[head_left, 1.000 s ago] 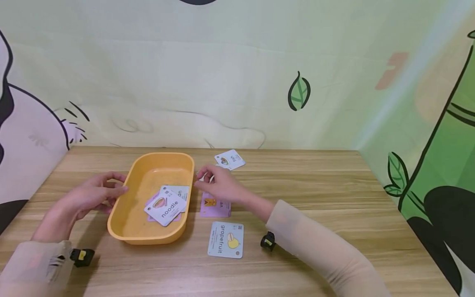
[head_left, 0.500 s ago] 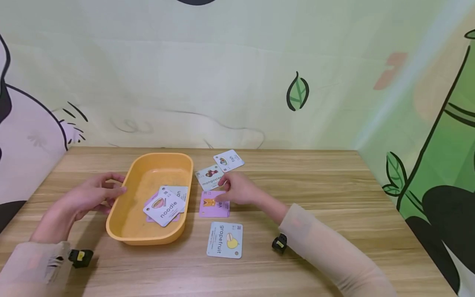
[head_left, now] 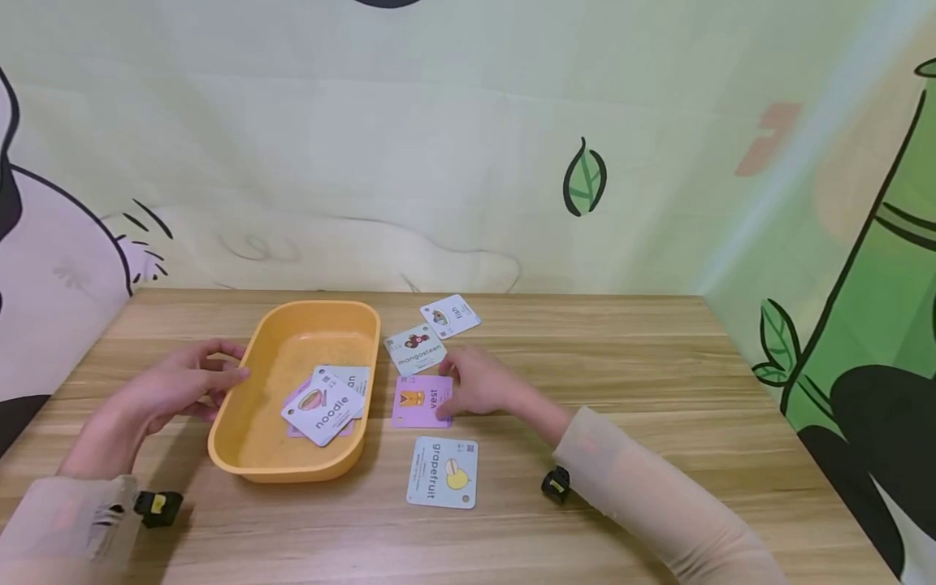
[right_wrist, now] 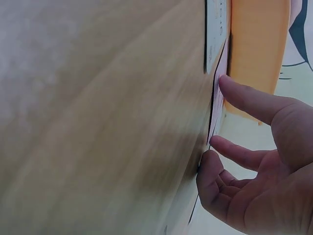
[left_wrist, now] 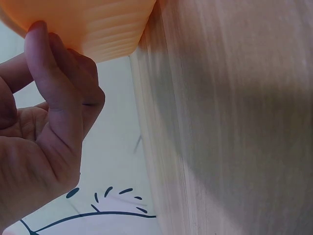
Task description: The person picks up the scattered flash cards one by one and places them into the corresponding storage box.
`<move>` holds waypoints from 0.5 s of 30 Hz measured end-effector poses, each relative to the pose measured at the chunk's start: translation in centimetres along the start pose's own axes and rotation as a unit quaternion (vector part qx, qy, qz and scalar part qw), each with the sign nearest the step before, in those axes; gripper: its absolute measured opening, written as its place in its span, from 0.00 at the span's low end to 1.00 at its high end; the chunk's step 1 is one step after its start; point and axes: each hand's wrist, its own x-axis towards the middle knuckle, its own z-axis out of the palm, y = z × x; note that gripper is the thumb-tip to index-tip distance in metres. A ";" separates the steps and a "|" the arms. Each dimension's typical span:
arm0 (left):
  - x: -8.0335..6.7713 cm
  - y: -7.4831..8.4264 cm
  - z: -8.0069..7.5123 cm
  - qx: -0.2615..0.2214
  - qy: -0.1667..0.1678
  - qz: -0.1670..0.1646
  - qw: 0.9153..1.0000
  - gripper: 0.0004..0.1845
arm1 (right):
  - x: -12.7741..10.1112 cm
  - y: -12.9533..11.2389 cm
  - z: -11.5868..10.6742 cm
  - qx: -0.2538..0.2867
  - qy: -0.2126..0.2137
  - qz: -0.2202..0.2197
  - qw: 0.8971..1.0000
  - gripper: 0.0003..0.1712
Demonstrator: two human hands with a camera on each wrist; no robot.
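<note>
Thumb and forefinger spread, the right hand (head_left: 478, 382) I watch remotely touches the purple vest card (head_left: 415, 402), flat on the wooden table (head_left: 621, 366) beside the yellow tray (head_left: 285, 474), whose side the left hand (head_left: 179, 382) touches with loosely bent fingers.

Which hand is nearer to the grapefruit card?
Right. The right hand is just beyond the grapefruit card, at the vest card; the left hand is farther off, at the left side of the yellow tray.
</note>
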 end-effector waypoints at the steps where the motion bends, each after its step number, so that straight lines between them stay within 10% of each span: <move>1: 0.0 0.0 0.0 0.001 0.000 0.000 1.000 0.31 | 0.0 0.0 0.0 -0.003 0.001 0.001 1.000 0.35; 15: -0.1 0.1 0.0 0.005 0.003 -0.005 1.000 0.32 | 0.1 0.2 0.1 0.060 -0.001 0.015 0.998 0.31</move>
